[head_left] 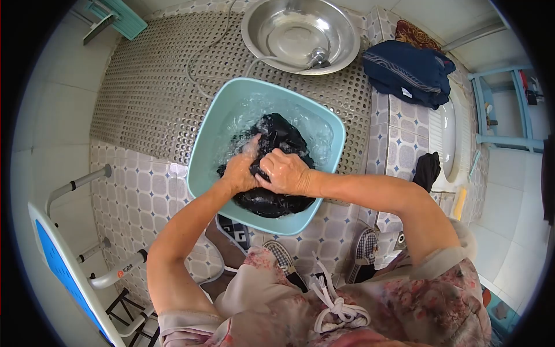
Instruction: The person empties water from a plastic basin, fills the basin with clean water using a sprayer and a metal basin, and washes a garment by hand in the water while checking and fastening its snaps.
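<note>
A light-blue plastic basin [198, 136] of water holds a wet black garment [277, 202], bunched up and partly under the surface. My right hand [286, 172] is closed in a fist around a fold of the cloth. Close beside it, my left hand [241, 168] grips the same garment from the left, its fingertips partly hidden by water and fabric. The two hands nearly touch over the middle of the basin, and ripples and bubbles surround the cloth.
Behind the basin, a steel bowl [277, 26] holds a shower head [317, 56] on a perforated mat [156, 75]. Dark blue clothing [407, 72] lies on the tiled ledge at right, near a squat toilet [457, 139] and a black cloth [427, 170]. A blue-and-white folding seat [63, 266] stands left.
</note>
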The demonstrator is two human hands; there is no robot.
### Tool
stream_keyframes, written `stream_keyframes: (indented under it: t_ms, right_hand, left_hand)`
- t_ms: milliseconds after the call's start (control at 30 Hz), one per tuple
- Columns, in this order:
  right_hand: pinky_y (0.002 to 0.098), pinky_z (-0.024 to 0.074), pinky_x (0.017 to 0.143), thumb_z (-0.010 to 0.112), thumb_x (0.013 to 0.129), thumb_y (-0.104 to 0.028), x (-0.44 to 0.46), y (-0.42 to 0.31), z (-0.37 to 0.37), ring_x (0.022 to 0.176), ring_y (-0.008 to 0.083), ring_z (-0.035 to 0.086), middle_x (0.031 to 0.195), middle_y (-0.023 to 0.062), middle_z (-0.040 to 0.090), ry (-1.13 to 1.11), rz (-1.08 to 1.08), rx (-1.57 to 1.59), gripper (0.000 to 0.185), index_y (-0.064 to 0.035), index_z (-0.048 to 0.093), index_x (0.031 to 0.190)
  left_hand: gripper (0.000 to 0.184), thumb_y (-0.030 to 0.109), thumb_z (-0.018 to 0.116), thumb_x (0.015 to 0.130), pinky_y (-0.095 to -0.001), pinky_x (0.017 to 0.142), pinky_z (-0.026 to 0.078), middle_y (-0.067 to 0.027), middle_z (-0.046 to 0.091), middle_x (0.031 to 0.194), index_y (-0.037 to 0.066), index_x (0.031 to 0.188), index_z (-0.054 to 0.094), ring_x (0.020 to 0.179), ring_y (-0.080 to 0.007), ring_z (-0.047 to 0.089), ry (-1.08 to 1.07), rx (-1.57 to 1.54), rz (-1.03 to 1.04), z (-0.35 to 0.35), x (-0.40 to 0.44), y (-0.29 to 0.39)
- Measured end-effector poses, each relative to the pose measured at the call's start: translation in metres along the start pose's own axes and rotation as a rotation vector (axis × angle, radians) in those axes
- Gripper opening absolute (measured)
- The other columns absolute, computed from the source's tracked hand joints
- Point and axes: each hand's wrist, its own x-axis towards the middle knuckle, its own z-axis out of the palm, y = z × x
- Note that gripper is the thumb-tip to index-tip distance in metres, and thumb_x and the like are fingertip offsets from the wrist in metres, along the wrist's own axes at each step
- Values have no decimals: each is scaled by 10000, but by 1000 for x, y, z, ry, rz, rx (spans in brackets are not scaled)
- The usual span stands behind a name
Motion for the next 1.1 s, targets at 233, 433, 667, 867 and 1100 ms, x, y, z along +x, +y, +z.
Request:
stream_keyframes:
  t_ms: [233, 433, 667, 867, 1100]
  right_hand:
    - [505, 551, 794, 487, 966, -388, 51, 49, -1, 867, 422, 690, 887, 281, 688, -374, 554, 15, 444, 3, 689, 909]
    - [529, 516, 839, 507, 948, -504, 64, 78, 13, 908, 475, 659, 940, 284, 682, -106, 808, 135, 548, -2, 722, 905]
    - [351, 463, 684, 589, 941, -477, 54, 56, -27, 645, 233, 551, 698, 139, 627, 123, 792, 729, 514, 10, 637, 784]
    - [424, 478, 869, 674, 879, -467, 47, 31, -55, 988, 340, 579, 1025, 132, 652, 500, 563, 85, 447, -67, 679, 1078]
    - [449, 451, 971, 680, 793, -251, 31, 42, -38, 1080, 368, 582, 1087, 152, 666, -114, 401, 291, 274, -119, 713, 1031]
  left_hand:
    - [839, 404, 909, 623, -407, 931, 502, -241, 688, 1117, -63, 1246, 596, 1053, -351, 663, 55, -408, -141, -29, 28, 17]
    - [510, 323, 809, 745, -363, 806, 540, -203, 737, 964, -81, 1038, 703, 852, -282, 721, 337, -725, -320, -23, 34, 26]
    - [525, 311, 781, 781, -407, 791, 552, -165, 730, 965, 14, 1194, 655, 889, -355, 704, 558, -77, 71, -57, -14, 73]
    - [601, 141, 757, 635, -347, 618, 496, -41, 538, 748, 81, 1219, 627, 667, -214, 587, 586, 479, 544, -50, -31, 85]
    - [1019, 261, 913, 486, -478, 957, 395, -138, 475, 1224, 104, 1390, 470, 1167, -339, 474, 503, 261, 459, -30, -68, 99]
